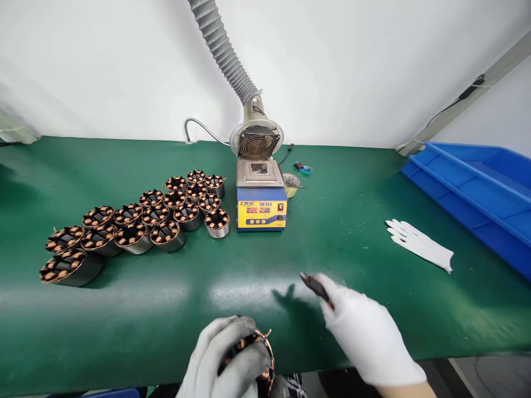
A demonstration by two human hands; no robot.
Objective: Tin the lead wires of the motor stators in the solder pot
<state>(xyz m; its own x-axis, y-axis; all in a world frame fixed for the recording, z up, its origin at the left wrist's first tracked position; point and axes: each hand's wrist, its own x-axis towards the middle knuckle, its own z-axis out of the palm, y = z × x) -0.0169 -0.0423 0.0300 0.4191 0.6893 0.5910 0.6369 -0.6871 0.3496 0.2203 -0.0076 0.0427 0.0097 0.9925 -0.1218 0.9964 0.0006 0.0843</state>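
The gloved left hand clamped 1 copper-wound round metal stator; the gloved right hand pinched dark slim tweezers, which might snag its fine windings.

Head view, down over bench

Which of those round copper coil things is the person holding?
The coil at the bottom edge, gripped in the gloved left hand. All the others sit in a cluster on the green table, left of the blue-and-yellow machine.
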